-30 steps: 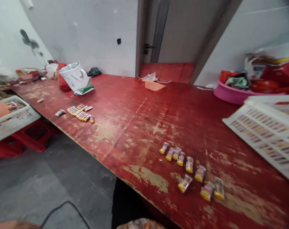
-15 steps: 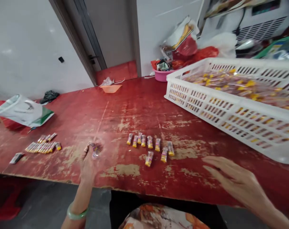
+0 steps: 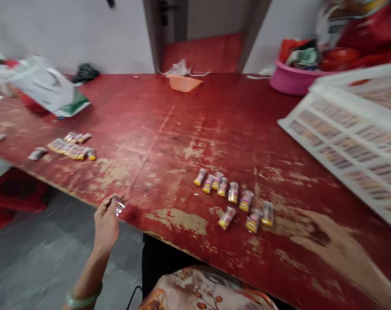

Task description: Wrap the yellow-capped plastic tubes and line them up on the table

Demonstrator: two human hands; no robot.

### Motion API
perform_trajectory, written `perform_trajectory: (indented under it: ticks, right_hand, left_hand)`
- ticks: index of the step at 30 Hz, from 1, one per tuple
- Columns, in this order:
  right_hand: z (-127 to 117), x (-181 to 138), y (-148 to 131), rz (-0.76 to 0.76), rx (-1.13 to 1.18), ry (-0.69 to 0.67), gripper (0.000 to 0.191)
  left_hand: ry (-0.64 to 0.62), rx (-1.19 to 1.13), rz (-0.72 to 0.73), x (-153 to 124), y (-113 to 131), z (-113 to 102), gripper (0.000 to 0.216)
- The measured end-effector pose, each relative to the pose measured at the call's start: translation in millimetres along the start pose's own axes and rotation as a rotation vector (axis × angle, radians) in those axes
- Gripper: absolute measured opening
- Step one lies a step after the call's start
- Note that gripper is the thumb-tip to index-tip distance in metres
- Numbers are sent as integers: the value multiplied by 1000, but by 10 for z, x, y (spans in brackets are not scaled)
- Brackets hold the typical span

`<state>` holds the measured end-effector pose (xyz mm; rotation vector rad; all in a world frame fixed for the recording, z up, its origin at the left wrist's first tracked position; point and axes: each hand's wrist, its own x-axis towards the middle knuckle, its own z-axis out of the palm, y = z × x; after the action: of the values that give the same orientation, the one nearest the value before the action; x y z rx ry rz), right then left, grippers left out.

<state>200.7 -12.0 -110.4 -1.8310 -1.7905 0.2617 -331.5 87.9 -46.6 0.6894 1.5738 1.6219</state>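
My left hand (image 3: 107, 217) is at the near edge of the worn red table (image 3: 169, 129), its fingers pinched on a small shiny packet (image 3: 119, 208). My right hand (image 3: 327, 243) is smeared by motion low over the table at the right, near a row of several yellow-ended small packets (image 3: 234, 200). It holds nothing that I can make out. A white slotted crate (image 3: 350, 142) with more packets stands at the right.
A second row of small packets (image 3: 71, 148) lies at the left of the table, near a white and green bag (image 3: 50, 88). An orange dish (image 3: 182, 82) and a pink basin (image 3: 292, 79) sit at the back. Grey floor lies below the table edge.
The view has swung left and down. My left hand has drawn back to the table's edge with the packet; my right hand has slid a little forward over the table.
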Motion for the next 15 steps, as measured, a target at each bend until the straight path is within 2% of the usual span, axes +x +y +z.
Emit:
perform_trajectory:
  ticks: [3,7,12,15]
  right_hand:
    - [71,-124,-74,30,-9,-106,74]
    - [268,-35,-116,8,-41,-151,101]
    - [396,146,-114,-47,-58,-194,121]
    - [461,192,-152,-63,-77,-208,128]
  left_hand:
    - [-240,68,-44,-32,-148,285,23]
    - [-492,153,-61,-266,-340,779,26]
    - [-596,197,-168,-614,-445,1171,26]
    - [-609,309,-127,-755,-454,1288,37]
